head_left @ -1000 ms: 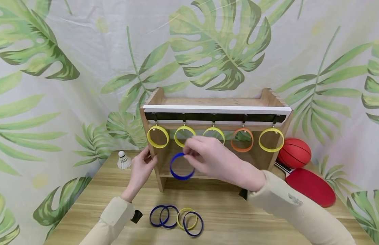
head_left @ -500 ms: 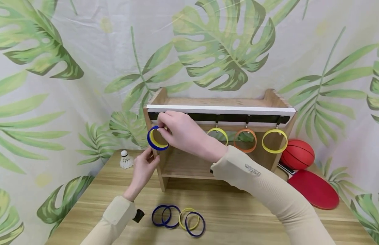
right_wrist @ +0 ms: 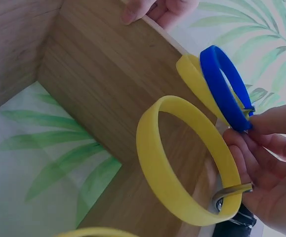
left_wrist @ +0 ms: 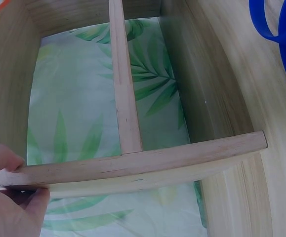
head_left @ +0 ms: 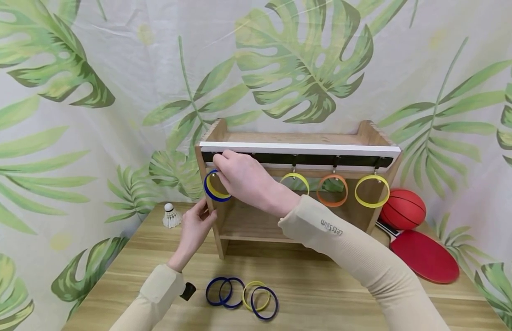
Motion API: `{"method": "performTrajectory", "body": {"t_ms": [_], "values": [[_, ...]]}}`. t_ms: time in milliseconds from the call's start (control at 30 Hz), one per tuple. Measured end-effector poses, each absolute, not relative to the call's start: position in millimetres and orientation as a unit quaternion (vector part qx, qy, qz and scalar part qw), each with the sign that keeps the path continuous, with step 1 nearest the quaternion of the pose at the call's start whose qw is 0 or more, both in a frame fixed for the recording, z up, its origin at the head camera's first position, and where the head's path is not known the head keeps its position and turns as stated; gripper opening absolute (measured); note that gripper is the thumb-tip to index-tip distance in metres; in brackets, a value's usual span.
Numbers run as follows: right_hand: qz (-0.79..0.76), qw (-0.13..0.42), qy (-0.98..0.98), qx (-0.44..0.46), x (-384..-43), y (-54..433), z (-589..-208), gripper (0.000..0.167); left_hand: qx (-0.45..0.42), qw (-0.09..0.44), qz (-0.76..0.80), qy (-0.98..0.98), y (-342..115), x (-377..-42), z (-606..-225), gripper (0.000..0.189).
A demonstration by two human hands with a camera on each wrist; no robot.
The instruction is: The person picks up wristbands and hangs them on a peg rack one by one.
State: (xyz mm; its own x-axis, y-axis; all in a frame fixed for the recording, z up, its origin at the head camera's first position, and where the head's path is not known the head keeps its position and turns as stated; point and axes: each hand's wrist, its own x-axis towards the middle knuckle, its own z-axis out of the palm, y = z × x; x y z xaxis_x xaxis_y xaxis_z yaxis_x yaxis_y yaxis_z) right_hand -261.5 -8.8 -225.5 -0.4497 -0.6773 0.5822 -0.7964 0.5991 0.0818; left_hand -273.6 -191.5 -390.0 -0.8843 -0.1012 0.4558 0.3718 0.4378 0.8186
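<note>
My right hand (head_left: 249,181) pinches a blue wristband (right_wrist: 217,91) by its edge at the leftmost hook of the wooden shelf (head_left: 256,225). On that hook a yellow wristband (right_wrist: 194,79) hangs right behind the blue one. The metal hook tip (right_wrist: 249,111) shows at the blue band's edge, beside my fingertips. A second yellow wristband (right_wrist: 152,153) hangs on the neighbouring hook, hidden behind my right hand in the head view. My left hand (head_left: 195,230) grips the front edge of the shelf's left side panel (left_wrist: 133,168), thumb on one face and fingers on the other.
Further along the black rail (head_left: 315,159) hang yellow and orange wristbands (head_left: 332,204). Loose blue wristbands (head_left: 275,305) and a yellow one lie on the table (head_left: 322,299) in front. A shuttlecock (head_left: 171,217) stands left; a red ball (head_left: 402,209) and table tennis bat (head_left: 425,257) sit right.
My right hand has carried the blue wristband left and up, from in front of the shelf to the leftmost hook. My left hand keeps its grip on the side panel.
</note>
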Motion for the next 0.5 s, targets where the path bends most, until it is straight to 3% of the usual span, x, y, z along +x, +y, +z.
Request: {"method": "performTrajectory", "body": {"t_ms": [300, 500], "values": [[0.088, 0.308, -0.839, 0.440, -244, 3, -233, 0.008, -0.092, 0.266, -0.501, -0.819, -190, -276, -392, 0.032], [0.132, 0.342, -0.803, 0.469, -220, 29, -266, 0.007, -0.091, 0.248, -0.517, -0.814, -191, -276, -391, 0.032]]}}
